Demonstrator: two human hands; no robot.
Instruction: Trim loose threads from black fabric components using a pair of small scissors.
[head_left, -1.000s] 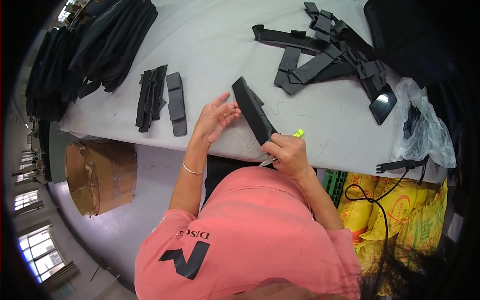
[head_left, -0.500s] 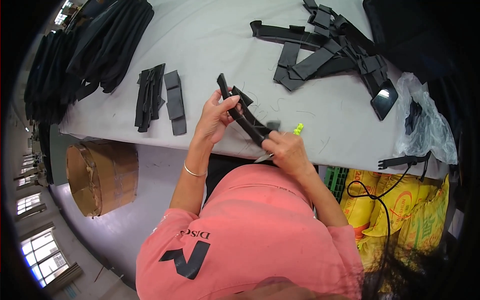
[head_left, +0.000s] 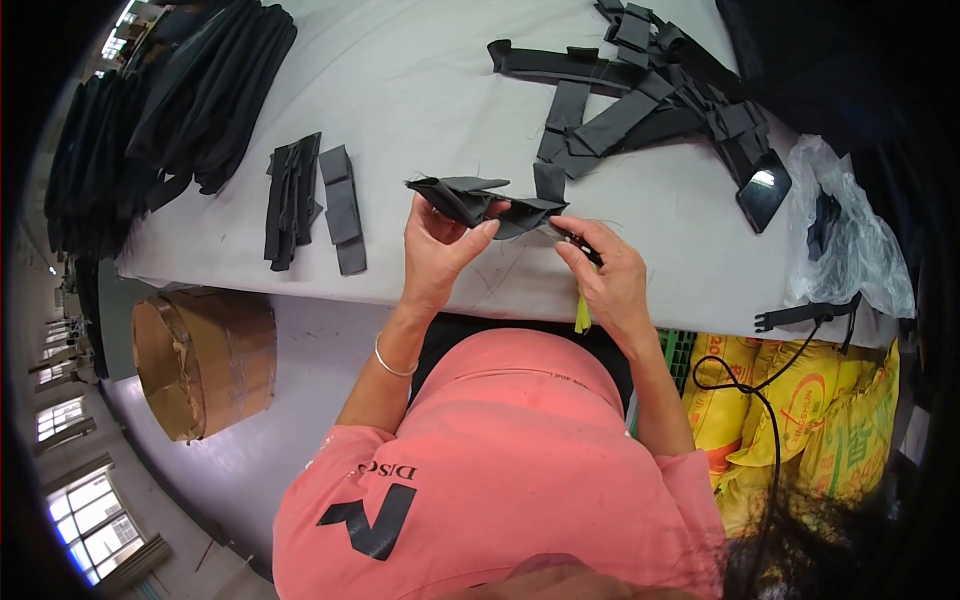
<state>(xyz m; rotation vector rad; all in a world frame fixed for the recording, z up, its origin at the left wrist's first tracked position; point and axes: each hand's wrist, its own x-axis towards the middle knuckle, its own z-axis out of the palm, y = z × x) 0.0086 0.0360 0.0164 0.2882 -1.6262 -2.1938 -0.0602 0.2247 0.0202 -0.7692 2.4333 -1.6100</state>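
Note:
My left hand (head_left: 440,250) pinches a folded black fabric piece (head_left: 475,198) just above the near edge of the grey table (head_left: 400,90). The piece is bunched and held up off the table. My right hand (head_left: 605,275) grips a small tool with a yellow-green handle (head_left: 582,312), its tip at the right end of the fabric piece. The two hands are close together over the table edge.
A small stack of black strips (head_left: 305,200) lies left of my hands. A tangled pile of black straps (head_left: 640,90) fills the far right. Folded black cloth (head_left: 170,110) is stacked far left. A dark phone (head_left: 763,190), a plastic bag (head_left: 850,250), a cardboard box (head_left: 205,360) and yellow sacks (head_left: 790,410) surround.
The black piece was long and flat on the table; my left hand lifted it and folded it into a bunch, while my right hand moved the tool up to its right end.

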